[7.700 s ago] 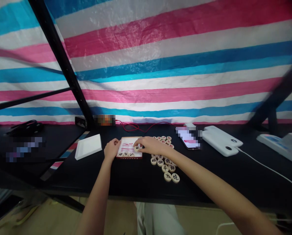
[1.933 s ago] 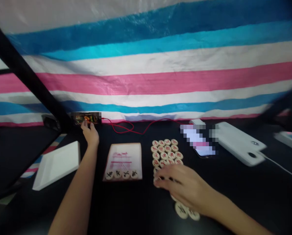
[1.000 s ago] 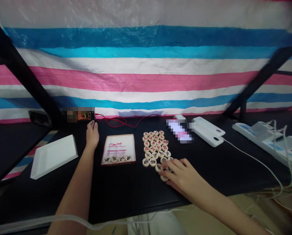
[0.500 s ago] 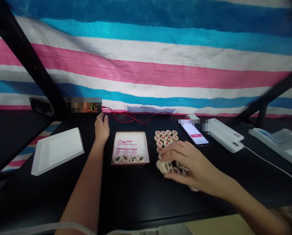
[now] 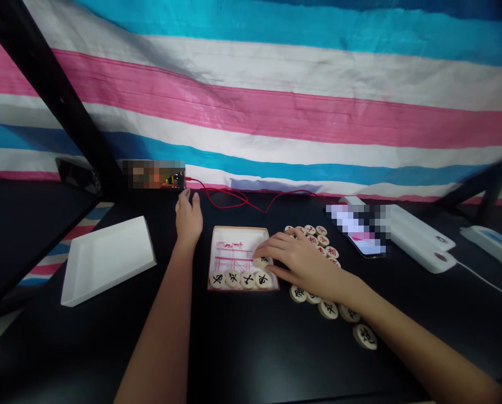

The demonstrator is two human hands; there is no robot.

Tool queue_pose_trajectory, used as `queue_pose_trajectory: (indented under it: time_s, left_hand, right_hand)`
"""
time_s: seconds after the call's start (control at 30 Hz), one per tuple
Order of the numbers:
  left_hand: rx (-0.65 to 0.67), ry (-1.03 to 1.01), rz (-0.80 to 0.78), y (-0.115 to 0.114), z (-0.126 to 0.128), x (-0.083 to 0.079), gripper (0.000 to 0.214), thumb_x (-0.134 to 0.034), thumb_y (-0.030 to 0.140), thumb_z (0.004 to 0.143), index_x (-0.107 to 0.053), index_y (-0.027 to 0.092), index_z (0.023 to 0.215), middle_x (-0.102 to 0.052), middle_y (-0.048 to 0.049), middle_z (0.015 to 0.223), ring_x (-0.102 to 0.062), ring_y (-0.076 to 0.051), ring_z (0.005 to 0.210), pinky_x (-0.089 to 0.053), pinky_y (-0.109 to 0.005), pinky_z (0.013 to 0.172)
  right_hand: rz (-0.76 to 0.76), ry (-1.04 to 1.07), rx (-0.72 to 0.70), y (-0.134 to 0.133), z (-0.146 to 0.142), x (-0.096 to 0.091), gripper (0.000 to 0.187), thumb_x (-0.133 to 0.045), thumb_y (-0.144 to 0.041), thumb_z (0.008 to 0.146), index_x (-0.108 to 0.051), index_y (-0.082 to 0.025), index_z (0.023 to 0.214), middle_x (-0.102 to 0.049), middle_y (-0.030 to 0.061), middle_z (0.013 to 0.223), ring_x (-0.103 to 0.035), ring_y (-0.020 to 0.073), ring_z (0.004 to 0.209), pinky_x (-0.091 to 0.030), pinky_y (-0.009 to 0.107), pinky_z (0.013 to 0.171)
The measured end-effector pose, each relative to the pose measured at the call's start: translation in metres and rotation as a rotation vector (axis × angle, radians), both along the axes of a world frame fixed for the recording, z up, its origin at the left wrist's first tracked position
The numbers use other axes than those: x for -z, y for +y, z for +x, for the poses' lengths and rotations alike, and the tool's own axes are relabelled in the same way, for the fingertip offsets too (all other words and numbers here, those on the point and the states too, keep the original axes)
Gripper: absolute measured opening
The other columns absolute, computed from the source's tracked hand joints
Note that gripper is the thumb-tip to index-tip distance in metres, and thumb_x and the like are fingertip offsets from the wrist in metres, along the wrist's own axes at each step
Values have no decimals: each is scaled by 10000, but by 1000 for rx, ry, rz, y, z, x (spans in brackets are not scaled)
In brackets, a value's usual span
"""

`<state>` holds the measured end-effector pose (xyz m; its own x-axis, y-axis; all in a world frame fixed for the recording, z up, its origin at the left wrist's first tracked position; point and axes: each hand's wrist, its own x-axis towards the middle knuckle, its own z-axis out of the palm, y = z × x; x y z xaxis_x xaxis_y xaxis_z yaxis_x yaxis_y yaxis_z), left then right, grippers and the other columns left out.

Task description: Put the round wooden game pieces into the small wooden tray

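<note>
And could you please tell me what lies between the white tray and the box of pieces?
The head view shows the left hand and forearm between tray and box, over the table.

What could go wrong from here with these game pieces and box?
The right hand holds a piece close to the four-piece row in the box and might knock it. The right forearm reaches across the loose pieces and could nudge one. The left hand is beside the upright screen with its red cable, so a bump might tip it.
</note>
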<state>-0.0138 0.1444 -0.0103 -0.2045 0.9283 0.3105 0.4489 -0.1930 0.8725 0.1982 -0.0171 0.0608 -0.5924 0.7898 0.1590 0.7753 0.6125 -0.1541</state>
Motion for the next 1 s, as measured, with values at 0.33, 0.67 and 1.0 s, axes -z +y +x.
queue_pose_trajectory:
  time_s: [0.33,0.67,1.0]
  left_hand:
    - [14,38,-39,-2,1,-2,391,-342,346,895,-453,152,1216,-493,-141,1315,-383,-220,1268,-283,-397,1064]
    - [12,52,-20,0,0,2,372,-357,369,887,-469,190,1193,-511,-112,1303,-400,-219,1258,-293,-402,1058]
    - [9,71,-35,-1,1,0,369,-359,367,885,-476,190,1187,-513,-109,1301,-386,-229,1264,-289,-414,1056]
  right_hand:
    - [-52,-90,-2,-1,3,-4,177,-454,-250,919,-592,-233,1028,-633,33,1015,-512,191,959,-253,352,826]
    - [-48,-67,-11,-3,5,0,194,-417,-248,932,-606,-211,951,-635,39,964,-508,186,946,-250,361,844]
    - [-72,31,-74,-5,0,0,279,-359,-288,964,-632,-232,985,-618,41,1058,-499,177,1012,-210,396,940]
